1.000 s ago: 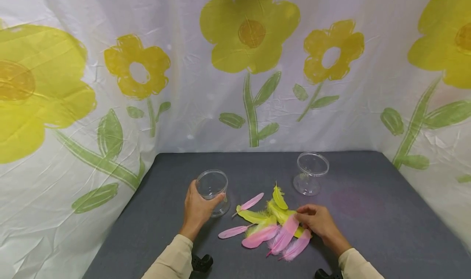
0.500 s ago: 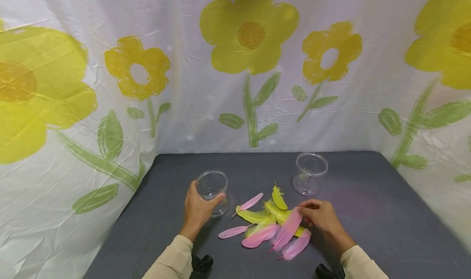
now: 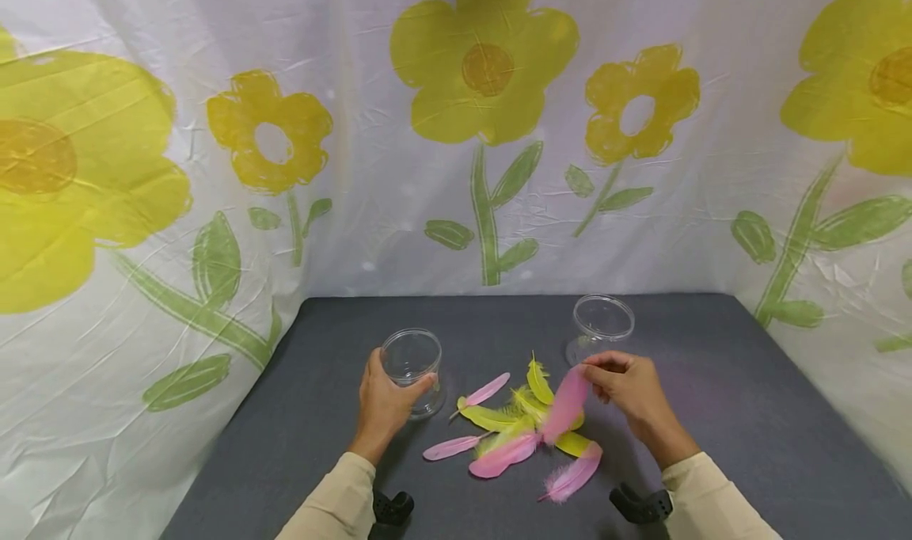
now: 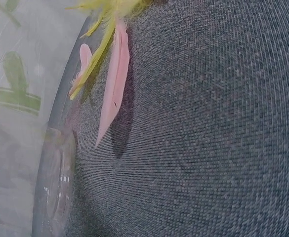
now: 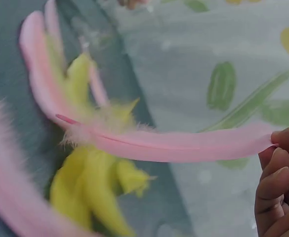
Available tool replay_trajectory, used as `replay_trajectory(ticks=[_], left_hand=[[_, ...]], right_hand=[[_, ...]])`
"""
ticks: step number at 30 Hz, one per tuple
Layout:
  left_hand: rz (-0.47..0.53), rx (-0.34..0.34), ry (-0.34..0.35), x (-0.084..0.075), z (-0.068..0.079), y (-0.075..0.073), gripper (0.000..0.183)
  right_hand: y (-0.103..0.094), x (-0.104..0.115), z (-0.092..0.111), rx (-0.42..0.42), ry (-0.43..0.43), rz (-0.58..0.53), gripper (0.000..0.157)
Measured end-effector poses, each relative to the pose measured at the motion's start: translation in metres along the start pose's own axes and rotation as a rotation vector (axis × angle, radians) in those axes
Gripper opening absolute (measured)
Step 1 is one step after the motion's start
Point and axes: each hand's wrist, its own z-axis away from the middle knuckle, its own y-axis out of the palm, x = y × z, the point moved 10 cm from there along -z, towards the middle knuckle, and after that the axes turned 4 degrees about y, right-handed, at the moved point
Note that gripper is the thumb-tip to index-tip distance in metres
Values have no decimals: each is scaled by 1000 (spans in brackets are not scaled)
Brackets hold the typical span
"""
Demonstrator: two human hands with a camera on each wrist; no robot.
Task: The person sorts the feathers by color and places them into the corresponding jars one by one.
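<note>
My left hand (image 3: 387, 401) curls its fingers and thumb round a clear plastic cup (image 3: 412, 354) that stands upright at the left of the feathers. Between thumb and fingertips, my right hand (image 3: 630, 389) pinches the tip of a pink feather (image 3: 568, 401), which hangs above the pile. In the right wrist view that pink feather (image 5: 184, 145) stretches from the fingertips, its quill end pointing away from the hand. Below it lie yellow feathers (image 3: 492, 419) and several pink feathers (image 3: 504, 455). The left wrist view shows only the base of the cup (image 4: 60, 182); the hand is outside it.
A second clear cup (image 3: 604, 318) stands at the back right, its base partly hidden behind my right hand. Another pink feather (image 3: 575, 473) lies at the pile's front right. A flower-printed curtain (image 3: 356, 207) surrounds the dark grey table (image 3: 321, 334) at the back and sides.
My right hand has lifted the pink feather up off the pile, moving slightly right and towards the back cup. The left hand has stayed on its cup.
</note>
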Motion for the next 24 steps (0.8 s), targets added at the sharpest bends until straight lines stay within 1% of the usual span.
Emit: replay_trajectory(ticks=[7, 13, 18, 24], left_hand=[[3, -2, -5, 0, 0, 0, 107], [8, 1, 0, -2, 0, 0, 107], [4, 4, -7, -1, 1, 0, 107], [17, -3, -3, -2, 2, -1, 106]], right_hand=[[13, 37, -11, 45, -54, -43, 26], [30, 64, -23, 49, -75, -101, 27], [47, 78, -31, 20, -51, -169, 25], [68, 86, -41, -25, -17, -266, 20]])
